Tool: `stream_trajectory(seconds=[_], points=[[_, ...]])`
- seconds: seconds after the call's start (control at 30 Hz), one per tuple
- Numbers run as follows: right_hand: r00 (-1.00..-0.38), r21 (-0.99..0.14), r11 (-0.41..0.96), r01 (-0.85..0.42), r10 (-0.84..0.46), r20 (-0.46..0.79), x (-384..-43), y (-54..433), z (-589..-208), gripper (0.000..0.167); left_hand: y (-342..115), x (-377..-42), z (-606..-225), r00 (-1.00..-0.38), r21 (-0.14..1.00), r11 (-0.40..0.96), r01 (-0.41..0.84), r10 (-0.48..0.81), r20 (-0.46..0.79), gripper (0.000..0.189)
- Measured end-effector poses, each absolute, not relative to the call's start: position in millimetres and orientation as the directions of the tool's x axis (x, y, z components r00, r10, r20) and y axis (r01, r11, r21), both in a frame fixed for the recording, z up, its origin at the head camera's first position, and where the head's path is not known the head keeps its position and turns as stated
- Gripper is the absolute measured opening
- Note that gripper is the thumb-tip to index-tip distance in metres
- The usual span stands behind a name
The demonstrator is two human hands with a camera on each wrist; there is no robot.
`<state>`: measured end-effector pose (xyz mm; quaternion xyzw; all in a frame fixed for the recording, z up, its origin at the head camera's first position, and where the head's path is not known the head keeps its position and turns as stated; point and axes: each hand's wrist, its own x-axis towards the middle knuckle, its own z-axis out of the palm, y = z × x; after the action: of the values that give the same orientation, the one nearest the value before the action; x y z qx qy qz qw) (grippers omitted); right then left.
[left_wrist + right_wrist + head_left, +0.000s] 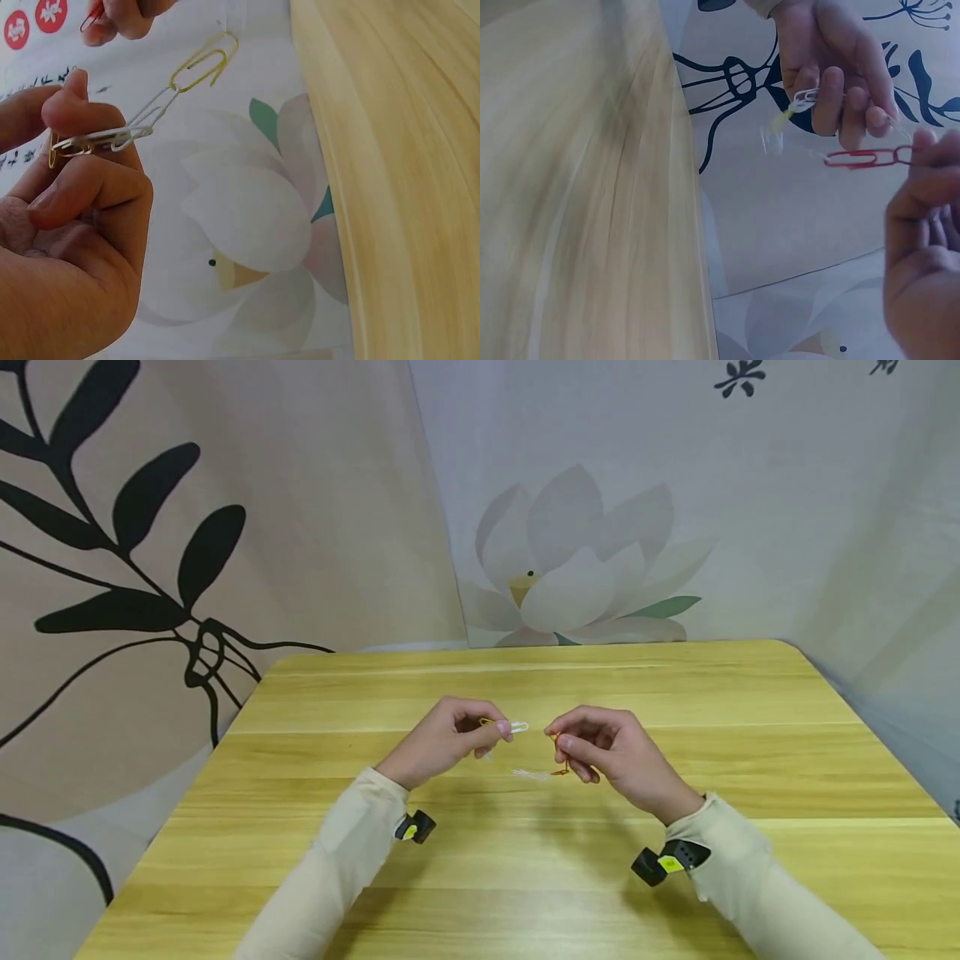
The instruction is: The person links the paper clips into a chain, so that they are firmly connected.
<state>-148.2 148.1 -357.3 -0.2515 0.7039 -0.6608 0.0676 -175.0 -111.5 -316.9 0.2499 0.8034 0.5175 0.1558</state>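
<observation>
My left hand (453, 739) pinches a white paper clip (519, 727) between thumb and forefinger, its looped end pointing toward the other hand. A yellow paper clip (196, 67) is linked to white clips (146, 124) at those fingers in the left wrist view. Across a small gap, my right hand (622, 756) pinches the end of linked red paper clips (851, 158). These dangle below its fingertips, with pale clips (531, 774) trailing leftward from them. Whether all the clips form one chain is hard to tell; fingers hide part of them.
Both hands are above a light wooden table (525, 902). Behind its far edge hangs a pale cloth (787, 527) printed with a flower and dark leaves. Each wrist wears a black strap with a small camera (651, 866).
</observation>
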Motion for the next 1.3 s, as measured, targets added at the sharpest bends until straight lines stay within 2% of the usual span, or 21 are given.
stream_trajectory(seconds=[0.33,0.53,0.7,1.0,1.3], points=[[-0.879,-0.98,-0.065,-0.189,-0.435,0.198,-144.7,142.0,-354.1,0.016,-107.3,-172.1,-316.7,-0.781,0.902,0.342,0.262,0.625,-0.01,0.017],[-0.869,-0.96,-0.019,-0.28,-0.419,0.262,-141.1,141.1,-349.8,0.016,-105.1,-170.8,-314.1,-0.771,0.9,0.347,0.264,0.636,-0.019,0.016],[-0.878,-0.956,0.02,-0.294,-0.4,0.262,-138.8,139.8,-348.6,0.017,-104.9,-170.5,-313.4,-0.763,0.903,0.337,0.265,0.646,-0.018,0.016],[-0.899,-0.937,0.056,-0.345,-0.305,0.313,-136.0,137.2,-347.4,0.006,-103.8,-169.1,-313.1,-0.721,0.912,0.301,0.28,0.693,-0.008,0.017],[-0.883,-0.927,0.059,-0.372,-0.33,0.333,-134.3,136.3,-346.5,0.008,-100.1,-167.5,-312.4,-0.681,0.906,0.28,0.316,0.732,0.012,0.02]])
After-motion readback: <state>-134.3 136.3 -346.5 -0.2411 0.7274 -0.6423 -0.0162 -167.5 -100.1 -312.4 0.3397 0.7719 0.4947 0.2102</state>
